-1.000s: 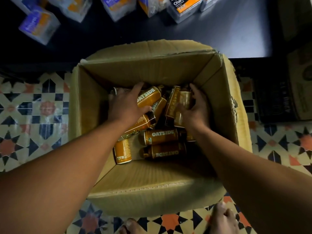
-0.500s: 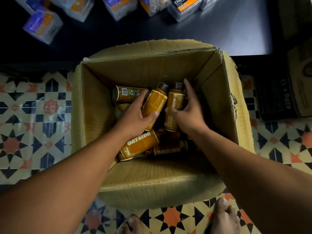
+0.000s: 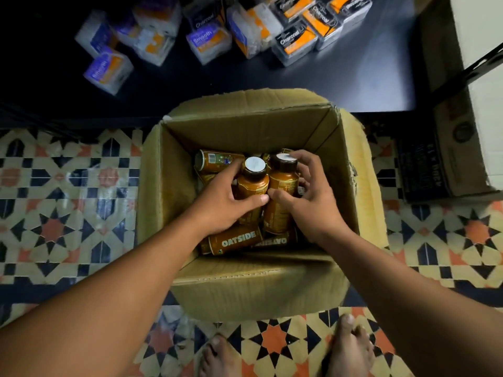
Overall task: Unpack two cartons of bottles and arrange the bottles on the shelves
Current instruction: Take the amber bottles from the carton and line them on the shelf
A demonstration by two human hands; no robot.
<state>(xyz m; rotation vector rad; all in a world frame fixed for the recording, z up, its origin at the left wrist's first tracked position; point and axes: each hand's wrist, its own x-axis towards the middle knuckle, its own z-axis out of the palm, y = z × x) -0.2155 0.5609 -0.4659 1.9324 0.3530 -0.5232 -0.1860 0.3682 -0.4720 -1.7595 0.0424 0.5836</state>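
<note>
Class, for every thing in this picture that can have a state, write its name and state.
carton: open, flaps spread.
left hand: grips left bottle.
right hand: grips right bottle.
left bottle: upright, capped.
right bottle: upright, capped.
other bottles: lying on their sides in carton.

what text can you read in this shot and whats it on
"OATSIDE": on the lying bottle in the carton, and upside down on the neighbouring bottle.
"Smooth": on the blue-and-orange packs.
"Charcoal": on the black-and-orange packs.
Too blurred to read: print on the dark carton at right, labels on the upright bottles.
</note>
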